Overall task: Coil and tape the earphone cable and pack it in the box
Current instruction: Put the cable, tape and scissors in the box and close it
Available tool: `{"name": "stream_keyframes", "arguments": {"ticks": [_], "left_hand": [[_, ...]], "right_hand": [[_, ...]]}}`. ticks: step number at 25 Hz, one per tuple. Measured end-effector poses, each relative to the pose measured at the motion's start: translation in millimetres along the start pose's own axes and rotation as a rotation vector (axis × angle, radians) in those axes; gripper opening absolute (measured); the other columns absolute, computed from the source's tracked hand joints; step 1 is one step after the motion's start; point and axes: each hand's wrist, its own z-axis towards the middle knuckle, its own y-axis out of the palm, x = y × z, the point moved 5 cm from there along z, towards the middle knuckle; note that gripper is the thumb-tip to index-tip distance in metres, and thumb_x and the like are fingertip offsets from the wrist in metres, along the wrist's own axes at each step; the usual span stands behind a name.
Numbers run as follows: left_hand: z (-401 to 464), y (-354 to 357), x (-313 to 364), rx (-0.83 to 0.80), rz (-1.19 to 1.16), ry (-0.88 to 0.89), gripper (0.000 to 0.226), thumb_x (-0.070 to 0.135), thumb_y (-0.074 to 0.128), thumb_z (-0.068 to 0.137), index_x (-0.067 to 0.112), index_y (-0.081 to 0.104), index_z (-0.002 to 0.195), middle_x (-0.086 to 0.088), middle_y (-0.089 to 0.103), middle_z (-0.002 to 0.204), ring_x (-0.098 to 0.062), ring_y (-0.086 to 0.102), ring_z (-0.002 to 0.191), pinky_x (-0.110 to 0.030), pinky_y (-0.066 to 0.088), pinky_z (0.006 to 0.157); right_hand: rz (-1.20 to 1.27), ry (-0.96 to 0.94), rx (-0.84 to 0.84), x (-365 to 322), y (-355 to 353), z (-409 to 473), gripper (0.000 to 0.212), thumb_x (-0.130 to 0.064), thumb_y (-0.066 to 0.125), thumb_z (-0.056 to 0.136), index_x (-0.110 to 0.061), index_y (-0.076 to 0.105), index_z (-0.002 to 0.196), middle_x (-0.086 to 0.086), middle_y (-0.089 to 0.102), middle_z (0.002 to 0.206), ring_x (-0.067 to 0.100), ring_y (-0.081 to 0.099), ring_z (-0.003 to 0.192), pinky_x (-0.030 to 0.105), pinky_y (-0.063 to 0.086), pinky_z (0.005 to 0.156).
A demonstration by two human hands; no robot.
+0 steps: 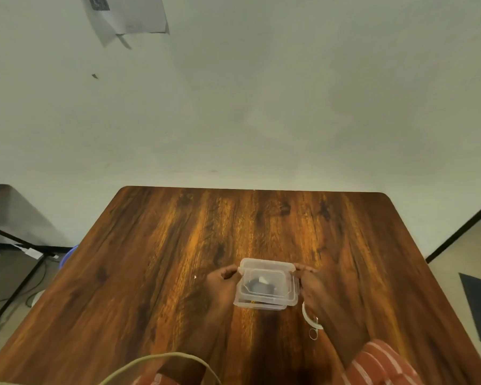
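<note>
Gripping a small clear plastic box (265, 284) with its lid on, the left hand (221, 283) and right hand (311, 284) pinch its opposite sides with curled fingers. Something dark with a white patch shows blurrily through the lid, probably the coiled earphone cable (257, 286). It sits between both hands above the brown wooden table (164, 259).

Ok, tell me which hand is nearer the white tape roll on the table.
Right. The right hand holds the box's right edge, with the tape roll lying by its wrist. The left hand holds the box's opposite side, farther away.
</note>
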Motion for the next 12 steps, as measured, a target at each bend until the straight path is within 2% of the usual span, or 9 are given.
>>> {"name": "stream_keyframes", "arguments": {"ticks": [4, 8, 10, 12], "left_hand": [[4, 5, -27, 0.142, 0.291, 0.045, 0.013, 0.013, 0.073, 0.085, 0.015, 0.078, 0.098, 0.0, 0.078, 0.092, -0.005, 0.071, 0.074, -0.025, 0.062, 0.067], [11, 6, -35, 0.057, 0.463, 0.05, 0.013, 0.025, 0.06, 0.095, 0.024, 0.073, 0.094, 0.009, 0.073, 0.086, -0.001, 0.068, 0.073, -0.018, 0.057, 0.064], [18, 5, -43, -0.006, 0.532, 0.03, 0.014, 0.025, 0.058, 0.096, 0.024, 0.072, 0.093, 0.007, 0.073, 0.089, -0.004, 0.068, 0.075, -0.023, 0.06, 0.07], [24, 3, -51, -0.036, 0.539, 0.036, 0.014, 0.023, 0.06, 0.095, 0.022, 0.072, 0.1, 0.005, 0.075, 0.096, -0.005, 0.07, 0.082, -0.027, 0.061, 0.077]], "right_hand": [[-0.176, -0.107, -0.02, 5, 18, 2, 0.035, -0.003, 0.06, 0.091, -0.009, 0.062, 0.126, 0.009, 0.07, 0.117, 0.023, 0.07, 0.096, 0.03, 0.06, 0.07], [-0.388, -0.158, -0.032, 11, 29, 8, 0.043, -0.006, 0.055, 0.095, -0.01, 0.05, 0.138, 0.009, 0.062, 0.133, 0.025, 0.063, 0.113, 0.035, 0.055, 0.088], [-0.466, -0.206, -0.021, 7, 31, 7, 0.043, -0.006, 0.058, 0.093, -0.008, 0.051, 0.135, 0.007, 0.062, 0.13, 0.025, 0.061, 0.112, 0.036, 0.053, 0.094], [-0.442, -0.173, 0.02, 14, 27, 3, 0.033, -0.011, 0.064, 0.091, -0.012, 0.057, 0.123, 0.003, 0.063, 0.117, 0.023, 0.062, 0.103, 0.036, 0.052, 0.088]]}}
